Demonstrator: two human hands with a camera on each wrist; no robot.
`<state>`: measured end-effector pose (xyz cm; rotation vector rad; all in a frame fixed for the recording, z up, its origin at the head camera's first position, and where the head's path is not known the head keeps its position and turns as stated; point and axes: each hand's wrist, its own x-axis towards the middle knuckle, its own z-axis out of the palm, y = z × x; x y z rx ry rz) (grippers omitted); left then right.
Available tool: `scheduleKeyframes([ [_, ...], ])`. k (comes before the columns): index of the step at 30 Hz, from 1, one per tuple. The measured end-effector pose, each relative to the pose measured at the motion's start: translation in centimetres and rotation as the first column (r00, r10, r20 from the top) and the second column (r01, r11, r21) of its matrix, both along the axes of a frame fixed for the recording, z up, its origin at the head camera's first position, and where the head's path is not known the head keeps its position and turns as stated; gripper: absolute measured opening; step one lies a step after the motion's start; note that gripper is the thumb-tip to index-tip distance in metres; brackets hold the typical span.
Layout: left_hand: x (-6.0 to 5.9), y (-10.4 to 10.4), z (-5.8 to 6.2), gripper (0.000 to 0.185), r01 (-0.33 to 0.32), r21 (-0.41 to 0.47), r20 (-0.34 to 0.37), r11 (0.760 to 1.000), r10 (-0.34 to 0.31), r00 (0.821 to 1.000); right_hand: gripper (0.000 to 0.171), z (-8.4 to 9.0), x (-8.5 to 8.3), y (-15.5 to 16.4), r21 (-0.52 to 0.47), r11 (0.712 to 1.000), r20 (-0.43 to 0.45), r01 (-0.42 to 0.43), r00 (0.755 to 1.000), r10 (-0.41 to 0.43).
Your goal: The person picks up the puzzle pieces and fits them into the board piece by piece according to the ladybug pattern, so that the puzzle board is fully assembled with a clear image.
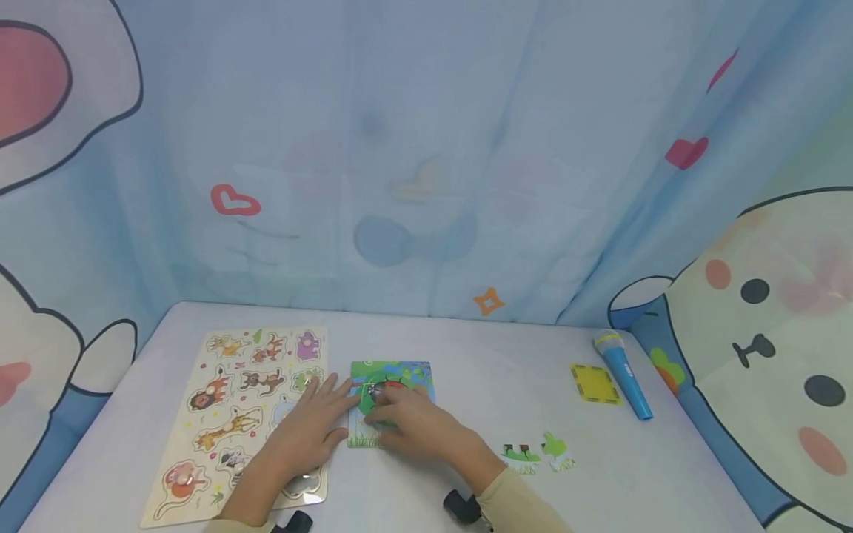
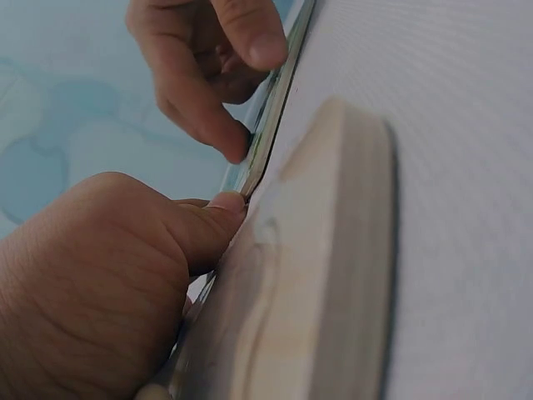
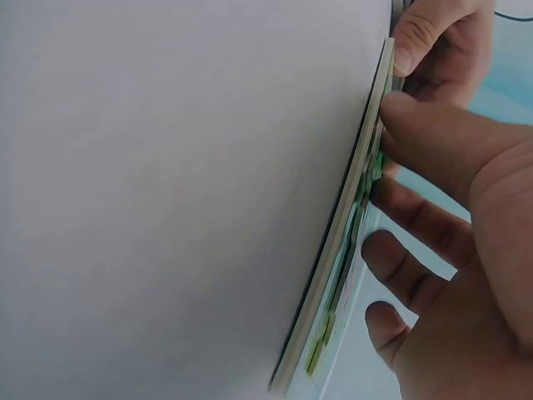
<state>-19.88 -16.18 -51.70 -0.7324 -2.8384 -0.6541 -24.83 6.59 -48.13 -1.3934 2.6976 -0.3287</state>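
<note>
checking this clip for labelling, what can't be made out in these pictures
- Small green jigsaw board: head view, both hands cover its middle.
- Right hand: whether it holds a piece is hidden under its fingers.
- Wooden animal peg puzzle: left hand and forearm cover its right edge.
- Wrist views: edge-on, pictures unreadable.

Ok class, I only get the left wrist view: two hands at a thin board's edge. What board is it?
Observer: A small green jigsaw puzzle on the white table; the right hand rests its fingers on the middle.
Operator: And the thick wooden slab by the thumb?
Observer: An animal peg puzzle; the left hand lies across its right edge.
Operator: Any pieces outside?
Observer: Two loose green pieces lie right of the hands.
</note>
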Motion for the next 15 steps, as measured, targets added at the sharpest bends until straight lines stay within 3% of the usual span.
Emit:
scheduleKeyframes([
  [6,0.0,0.1,0.0,0.049,0.002,0.000,-0.009,1.000,-0.002,1.000,0.033,-0.3,-0.1,1.5,-0.060,0.998,0.043,-0.022,0.999,0.025],
  [15,0.1,0.1,-0.1,0.049,0.003,0.023,-0.025,1.000,-0.002,1.000,0.036,0.7,0.2,4.7,-0.073,0.992,0.110,0.103,0.989,-0.095],
])
